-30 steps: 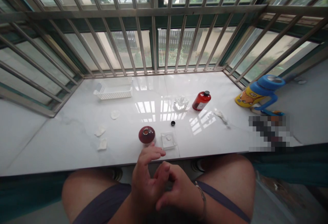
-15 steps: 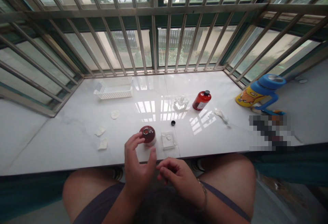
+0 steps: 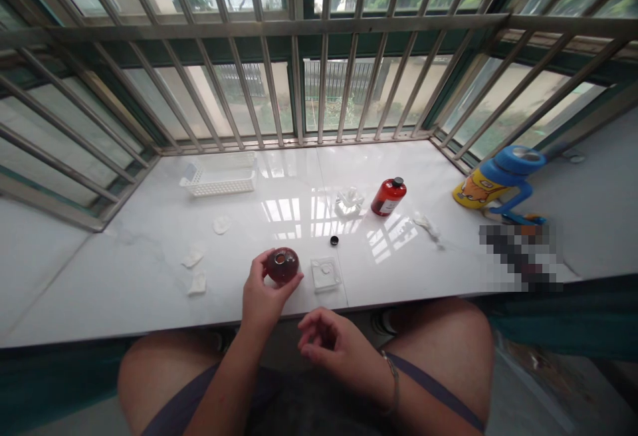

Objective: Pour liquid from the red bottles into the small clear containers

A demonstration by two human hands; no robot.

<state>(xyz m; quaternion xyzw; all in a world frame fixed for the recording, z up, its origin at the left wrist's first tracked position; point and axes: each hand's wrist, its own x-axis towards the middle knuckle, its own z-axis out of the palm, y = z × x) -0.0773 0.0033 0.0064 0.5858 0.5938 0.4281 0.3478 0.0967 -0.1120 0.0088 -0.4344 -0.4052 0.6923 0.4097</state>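
The left hand (image 3: 263,295) reaches forward over the counter (image 3: 149,290) edge, thumb and fingers wrapped around the round dark-red bottle (image 3: 282,265), which stands upright near the front edge, mouth upward, beside a small clear dish (image 3: 325,273). The right hand (image 3: 333,346) hovers above the lap, loosely curled, holding nothing.

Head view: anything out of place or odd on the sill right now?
A small black cap lies loose on the sill, apart from any bottle, and the round red bottle in the left hand is uncapped. Crumpled white wads lie scattered at left. No spill shows.
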